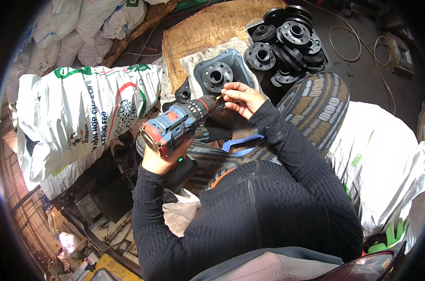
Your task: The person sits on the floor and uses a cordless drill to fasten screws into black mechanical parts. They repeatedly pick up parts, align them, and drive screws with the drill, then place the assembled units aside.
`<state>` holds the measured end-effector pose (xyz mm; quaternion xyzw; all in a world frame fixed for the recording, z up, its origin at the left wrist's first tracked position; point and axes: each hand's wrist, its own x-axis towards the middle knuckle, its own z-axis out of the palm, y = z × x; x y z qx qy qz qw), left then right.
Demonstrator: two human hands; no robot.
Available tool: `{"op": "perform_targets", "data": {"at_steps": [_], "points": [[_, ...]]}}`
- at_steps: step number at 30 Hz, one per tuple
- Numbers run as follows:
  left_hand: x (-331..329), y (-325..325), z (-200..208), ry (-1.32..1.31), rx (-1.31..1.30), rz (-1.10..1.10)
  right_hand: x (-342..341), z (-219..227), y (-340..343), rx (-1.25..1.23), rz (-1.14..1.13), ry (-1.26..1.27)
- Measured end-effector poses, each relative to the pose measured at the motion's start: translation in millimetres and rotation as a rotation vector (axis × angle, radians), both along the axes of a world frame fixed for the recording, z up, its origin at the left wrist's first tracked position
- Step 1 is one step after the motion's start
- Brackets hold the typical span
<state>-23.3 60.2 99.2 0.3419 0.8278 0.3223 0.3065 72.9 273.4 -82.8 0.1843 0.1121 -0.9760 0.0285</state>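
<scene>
A blue, red and black cordless drill (177, 122) is gripped in my left hand (158, 160), its chuck angled up to the right. My right hand (244, 99) pinches a thin, brass-coloured bit (219, 97) right at the chuck's nose. My fingertips partly cover this bit, so whether it sits in the chuck is hard to see. Just beyond my hands, a black round flange (214, 76) with a ring of holes lies in a grey-blue metal pan (242, 70). Left of the chuck is a smaller black metal part (184, 93).
Several black flanges (294, 35) are heaped at the far right of the pan. A worn wooden board (189, 35) lies behind it. White printed sacks (88, 112) flank my left, another white sack (381, 154) my right. A cable (360, 40) loops on the dark floor.
</scene>
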Motion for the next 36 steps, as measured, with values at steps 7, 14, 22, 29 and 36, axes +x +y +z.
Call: {"op": "perform_targets", "data": {"at_steps": [7,14,22,29,36], "points": [[-7,-4,20,-0.419,-0.188,0.228,0,-1,8,0.072,0.148,0.03],[-12,-13,14,0.037,-0.22,-0.081,-4,1,10,0.121,0.303,-0.048],[-11,4,18,0.256,-0.205,-0.426,-7,-18,11,0.008,0.506,0.018],[-18,-5,2,0.22,-0.296,-0.413,-5,-14,-5,0.061,0.334,-0.204],[-48,9,-3,0.227,-0.204,-0.151,-8,-49,4,0.358,-0.079,-0.49]]}}
